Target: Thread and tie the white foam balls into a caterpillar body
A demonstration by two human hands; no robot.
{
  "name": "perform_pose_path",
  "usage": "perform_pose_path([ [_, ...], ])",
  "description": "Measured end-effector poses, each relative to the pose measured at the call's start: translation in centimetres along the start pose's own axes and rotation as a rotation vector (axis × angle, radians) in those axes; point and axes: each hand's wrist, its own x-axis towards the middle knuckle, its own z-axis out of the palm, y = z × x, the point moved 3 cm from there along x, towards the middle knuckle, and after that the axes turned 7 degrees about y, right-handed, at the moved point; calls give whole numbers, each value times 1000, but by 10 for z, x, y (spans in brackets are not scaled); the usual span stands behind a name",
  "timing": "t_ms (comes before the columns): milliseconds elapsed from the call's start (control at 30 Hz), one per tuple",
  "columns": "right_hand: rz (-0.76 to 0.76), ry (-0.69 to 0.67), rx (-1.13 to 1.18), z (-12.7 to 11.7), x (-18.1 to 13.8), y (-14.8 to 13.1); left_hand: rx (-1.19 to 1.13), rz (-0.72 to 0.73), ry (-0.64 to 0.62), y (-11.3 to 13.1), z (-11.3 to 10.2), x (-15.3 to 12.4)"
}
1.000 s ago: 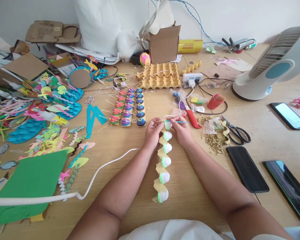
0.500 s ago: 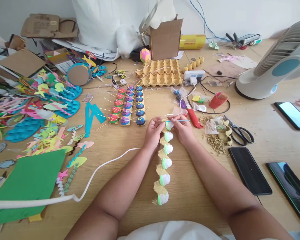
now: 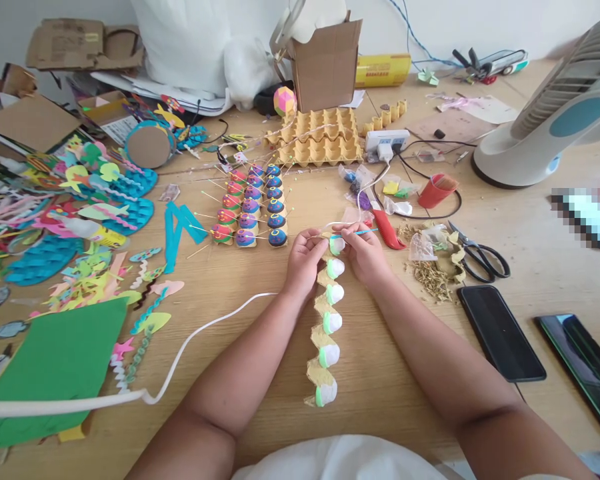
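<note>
Cardboard strip [image 3: 323, 307] in left grip [image 3: 304, 261], blue stick [image 3: 369, 232] in right grip [image 3: 366, 255] (cable [image 3: 80, 405], scissors [image 3: 472, 247] nearby).

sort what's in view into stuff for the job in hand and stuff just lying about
Job in hand:
egg-carton strip, held by the left hand
thin blue tool, in the right hand

Seemingly just lying about:
scissors
fan
green sheet
yellow roll

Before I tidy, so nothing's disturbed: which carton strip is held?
The white and green strip, its far end in the left hand; the red strip, purple strip and blue strip lie untouched.
</note>
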Motion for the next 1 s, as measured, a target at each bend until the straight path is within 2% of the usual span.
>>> perform_pose_path([
  [233,11,36,4,2,-1,0,-9,-23,23,-1,0,-2],
  [500,-101,52,-30,1,0,0,-12,-9,21,1,3,-1],
  [1000,-89,69,1,3,-3,-2,-22,-39,44,2,1,-1],
])
